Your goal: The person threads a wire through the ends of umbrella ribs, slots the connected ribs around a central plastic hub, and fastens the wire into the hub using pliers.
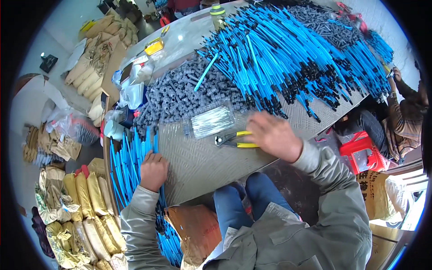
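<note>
My left hand (154, 172) is curled at the table's left edge, its fingers closed around a blue plastic tube (155, 141). More blue tubes (123, 164) lie just beside it. My right hand (273, 136) hovers at the right end of a pair of end-cutting pliers (236, 139) with yellow handles; motion blurs its fingers, and whether they touch the handles cannot be made out. Behind the pliers a clear bag (212, 122) holds many thin silvery strips. A heap of grey plastic fittings (184, 90) spreads beyond both hands.
A large pile of blue tubes with black ends (279, 54) covers the table's far right. A green-lidded bottle (218, 15) and a yellow box (154, 46) stand at the back. At right, another person (405, 112) sits by a red stool (363, 153). Sacks (90, 193) line the left.
</note>
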